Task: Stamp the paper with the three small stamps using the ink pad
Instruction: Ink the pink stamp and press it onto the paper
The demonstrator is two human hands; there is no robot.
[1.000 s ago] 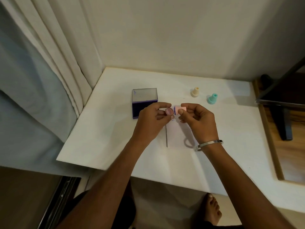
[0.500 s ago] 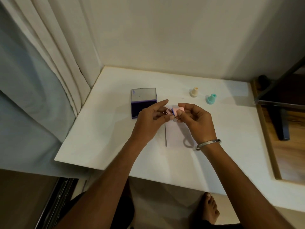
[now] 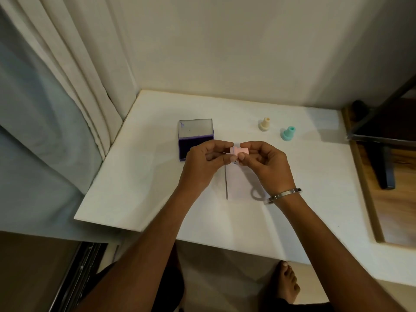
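Note:
Both hands hold a small pink stamp above the white paper. My left hand pinches its cap end and my right hand grips its body; the two pink parts touch. The open purple ink pad lies just left of my left hand, its lid raised behind it. A cream stamp and a teal stamp stand upright at the back right of the table. The paper's top edge is hidden behind my fingers.
The white table sits against a wall, with curtains at the left. A dark stand on a wooden surface is at the right. A bare foot shows below the table's front edge.
The pink cap in my left hand and the stamp body in my right hand have come together; a second ago they were slightly apart.

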